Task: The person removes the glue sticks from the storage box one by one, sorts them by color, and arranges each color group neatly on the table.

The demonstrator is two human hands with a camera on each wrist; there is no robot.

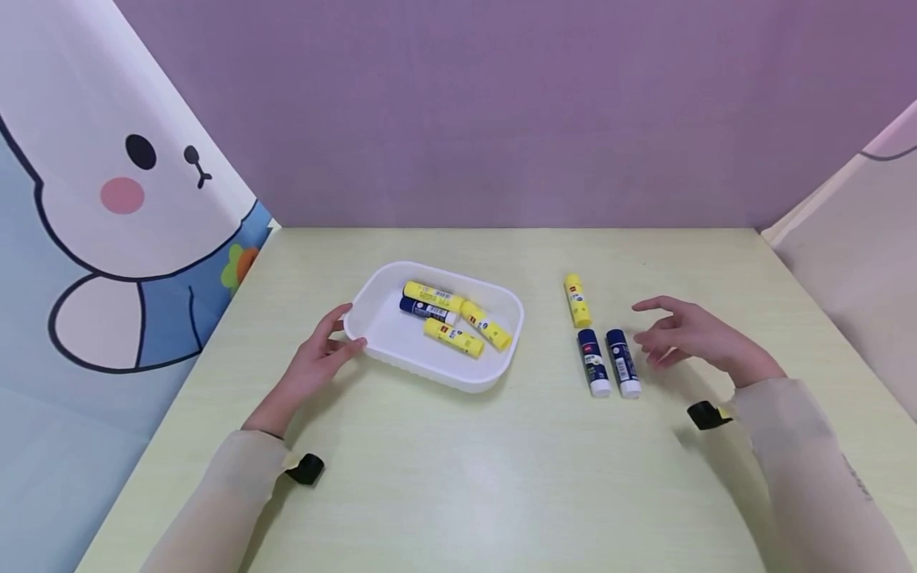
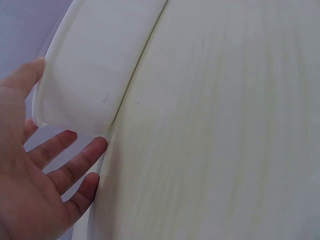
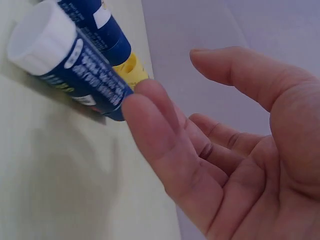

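At the left end of a white plastic tray (image 1: 380, 326), my left hand (image 1: 318, 350) grips the rim; in the left wrist view its thumb lies at the tray's edge and its fingers spread below. Inside the tray lie three yellow glue sticks (image 1: 454, 337) and a navy glue stick (image 1: 427, 309) with a white end. My right hand (image 1: 680, 333) hovers with fingers apart, holding nothing, just right of a navy glue stick (image 1: 623, 364). Beside that one lies a second navy glue stick (image 1: 593, 363), and behind it a yellow glue stick (image 1: 577, 301).
The pale wood-patterned table (image 1: 458, 469) carries the tray and the loose glue sticks. A purple panel (image 1: 501, 111) stands along its back edge. At the left hangs a cloth with a cartoon animal (image 1: 107, 239). A small black device (image 1: 306, 469) sits at the left cuff.
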